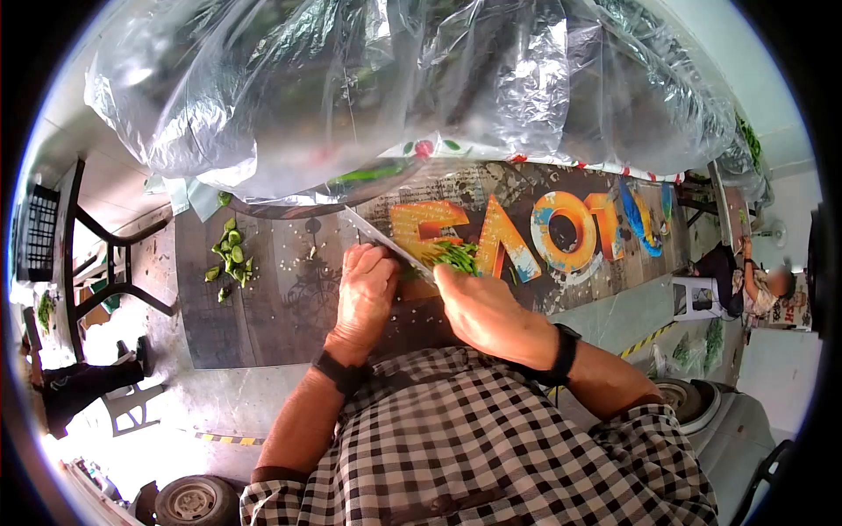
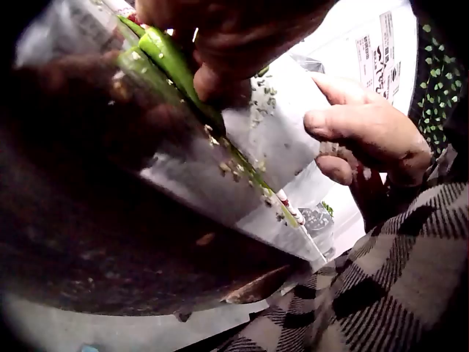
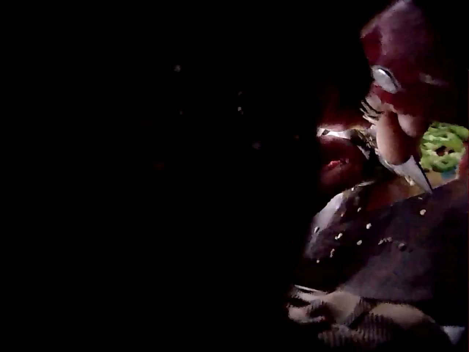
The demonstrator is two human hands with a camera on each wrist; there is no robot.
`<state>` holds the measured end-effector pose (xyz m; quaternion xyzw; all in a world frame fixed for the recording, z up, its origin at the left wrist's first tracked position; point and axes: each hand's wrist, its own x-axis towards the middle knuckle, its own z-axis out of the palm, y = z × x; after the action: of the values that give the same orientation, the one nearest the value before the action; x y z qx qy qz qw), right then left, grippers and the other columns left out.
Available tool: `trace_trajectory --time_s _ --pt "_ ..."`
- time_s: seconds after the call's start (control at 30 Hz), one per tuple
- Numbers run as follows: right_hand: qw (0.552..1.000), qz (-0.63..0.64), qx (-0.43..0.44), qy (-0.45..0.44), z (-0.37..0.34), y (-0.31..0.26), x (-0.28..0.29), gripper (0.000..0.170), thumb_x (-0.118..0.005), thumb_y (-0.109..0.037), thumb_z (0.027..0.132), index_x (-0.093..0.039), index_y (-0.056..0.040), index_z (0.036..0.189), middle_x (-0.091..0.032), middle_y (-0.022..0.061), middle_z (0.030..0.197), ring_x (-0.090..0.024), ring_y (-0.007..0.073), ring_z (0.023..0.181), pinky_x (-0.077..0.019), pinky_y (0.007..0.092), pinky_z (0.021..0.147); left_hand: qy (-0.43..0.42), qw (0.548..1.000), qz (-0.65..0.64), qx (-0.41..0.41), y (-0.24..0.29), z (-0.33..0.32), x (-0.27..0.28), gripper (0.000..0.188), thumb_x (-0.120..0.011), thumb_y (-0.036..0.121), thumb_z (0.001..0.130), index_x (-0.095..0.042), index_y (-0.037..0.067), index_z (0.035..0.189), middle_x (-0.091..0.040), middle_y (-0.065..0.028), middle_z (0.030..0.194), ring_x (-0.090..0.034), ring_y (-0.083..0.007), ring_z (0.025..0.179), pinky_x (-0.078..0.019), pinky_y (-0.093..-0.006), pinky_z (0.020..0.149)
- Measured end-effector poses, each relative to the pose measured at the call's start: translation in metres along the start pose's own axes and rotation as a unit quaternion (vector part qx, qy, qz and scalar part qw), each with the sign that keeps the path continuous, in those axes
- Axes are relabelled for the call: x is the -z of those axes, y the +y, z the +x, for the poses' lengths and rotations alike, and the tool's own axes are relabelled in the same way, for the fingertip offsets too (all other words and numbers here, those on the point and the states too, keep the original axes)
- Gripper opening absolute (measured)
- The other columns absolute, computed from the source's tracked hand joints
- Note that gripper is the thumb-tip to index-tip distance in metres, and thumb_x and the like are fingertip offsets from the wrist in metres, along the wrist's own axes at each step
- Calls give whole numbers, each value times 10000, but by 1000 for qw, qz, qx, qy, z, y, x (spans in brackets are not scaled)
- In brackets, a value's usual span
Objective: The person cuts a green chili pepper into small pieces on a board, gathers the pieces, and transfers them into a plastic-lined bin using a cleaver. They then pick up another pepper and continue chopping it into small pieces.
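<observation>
My right hand [image 1: 491,311] grips a knife, whose wide blade [image 1: 386,238] slants up and left across the table in the head view. My left hand [image 1: 367,285] is just left of the blade. In the left wrist view that hand [image 2: 242,37] holds a long green pepper [image 2: 168,62] low over the table; seeds and green bits stick to the wide blade [image 2: 282,136]. Thin green pepper slices [image 1: 454,256] lie in a heap beyond my right knuckles. Several larger green pieces [image 1: 232,252] rest farther left. The right wrist view is mostly black.
Pale seeds dot the dark table [image 1: 263,329], which bears large orange printed letters [image 1: 574,223]. Clear plastic sheeting [image 1: 351,105] bulges along the far side. A seated person [image 1: 759,289] is at far right; another person's legs [image 1: 92,381] show at left.
</observation>
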<state>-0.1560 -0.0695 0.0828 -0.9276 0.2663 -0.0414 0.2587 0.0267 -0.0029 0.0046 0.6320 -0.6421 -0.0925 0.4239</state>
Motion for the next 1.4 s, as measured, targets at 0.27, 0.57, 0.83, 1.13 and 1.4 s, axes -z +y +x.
trace_trajectory --time_s 0.27,0.57,0.83,1.13,1.4 --pt "999 -27 6 25 9 -1 -6 190 -543 -16 834 -455 54 987 -579 171 633 -603 354 555 -448 447 474 -40 999 -21 -21 -5 2 7 167 -664 -47 712 -665 39 855 -610 -110 967 -566 -338 983 -469 -412 885" --pt "1000 -1 -22 22 -27 25 1 289 -567 -21 833 -446 60 1083 -574 171 655 -596 377 586 -442 463 487 -85 996 16 -15 -5 11 23 242 -650 -46 720 -650 36 947 -626 -131 1025 -570 -363 1025 -475 -412 905" --pt "999 -28 -19 27 -28 21 3 300 -589 -17 812 -461 43 1077 -597 165 731 -615 358 621 -469 436 507 -90 996 16 15 7 5 3 199 -635 7 709 -639 56 902 -618 -102 1037 -551 -342 1050 -447 -441 937" --pt "1000 2 -20 14 -36 30 7 273 -576 -35 847 -483 41 1092 -567 131 697 -595 340 605 -464 420 512 -90 987 131 -24 16 0 3 138 -638 68 714 -641 90 849 -625 -60 1077 -561 -285 1059 -449 -435 901" --pt "999 -10 -41 15 -40 18 17 235 -593 -51 822 -482 10 1020 -590 148 660 -604 342 553 -463 423 488 -97 986 127 -38 8 -2 3 180 -637 56 679 -639 77 858 -630 -79 1088 -561 -294 1073 -446 -434 911"
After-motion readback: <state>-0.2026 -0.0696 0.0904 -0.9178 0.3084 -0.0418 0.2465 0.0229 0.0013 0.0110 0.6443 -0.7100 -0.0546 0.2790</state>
